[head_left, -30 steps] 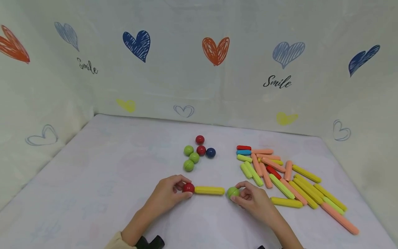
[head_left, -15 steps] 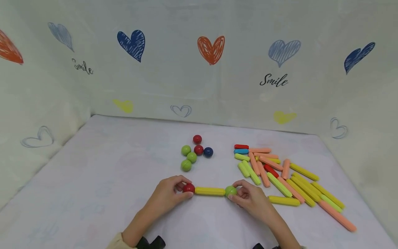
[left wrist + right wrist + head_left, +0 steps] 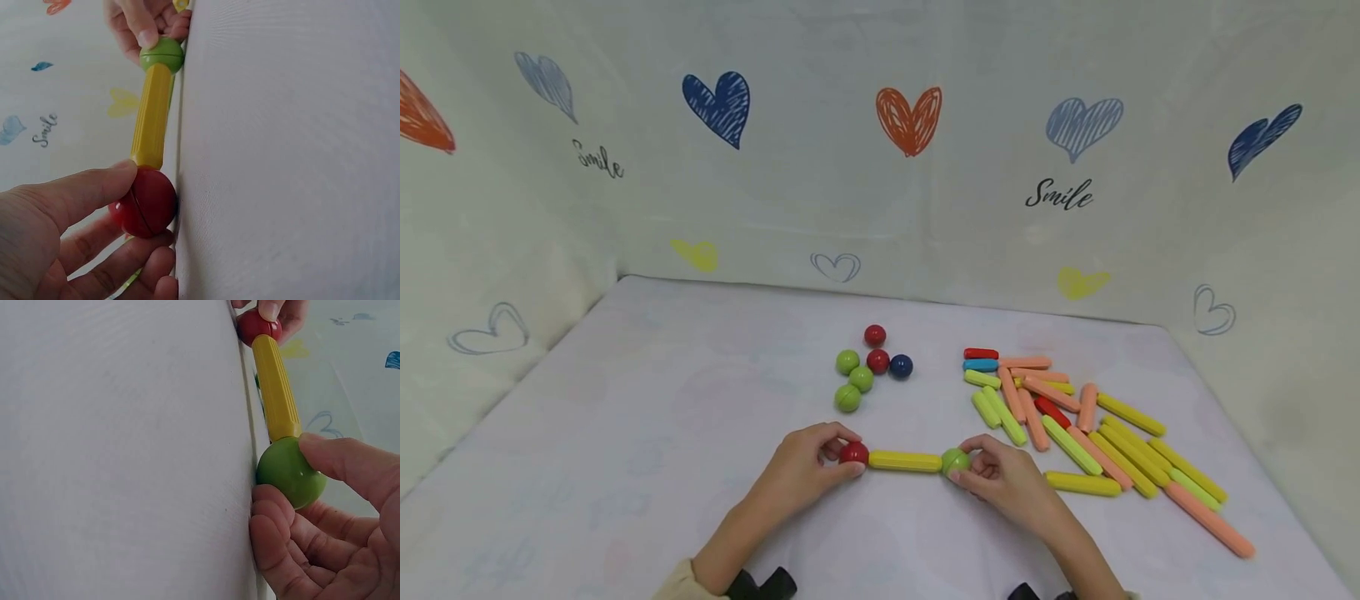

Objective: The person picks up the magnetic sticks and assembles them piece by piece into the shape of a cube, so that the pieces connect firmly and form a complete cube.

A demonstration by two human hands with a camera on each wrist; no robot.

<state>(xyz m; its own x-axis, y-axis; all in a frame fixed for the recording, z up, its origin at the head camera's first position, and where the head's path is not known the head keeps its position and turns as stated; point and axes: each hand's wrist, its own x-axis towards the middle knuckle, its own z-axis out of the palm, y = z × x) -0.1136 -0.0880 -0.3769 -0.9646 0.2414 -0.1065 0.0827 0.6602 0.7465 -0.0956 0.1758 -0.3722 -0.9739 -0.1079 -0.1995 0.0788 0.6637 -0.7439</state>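
A yellow ridged rod [image 3: 905,462] lies across the front middle of the table, joined end to end between a red ball [image 3: 147,203] and a green ball [image 3: 291,473]. My left hand [image 3: 805,461] pinches the red ball between thumb and fingers at the rod's left end. At the other end, my right hand [image 3: 1006,477] grips the green ball with thumb and curled fingers. Both wrist views show each ball touching its end of the rod.
Behind the hands sits a cluster of loose balls: red [image 3: 877,361], green [image 3: 847,397] and dark blue [image 3: 901,367]. Many rods in yellow, orange, light green, red and blue lie to the right, one yellow rod [image 3: 1082,484] close to the right hand. A heart-printed sheet [image 3: 820,192] hangs behind.
My right hand has brought the green ball leftward against the yellow rod's right end, closing a small gap. The left hand has kept its hold on the red ball.
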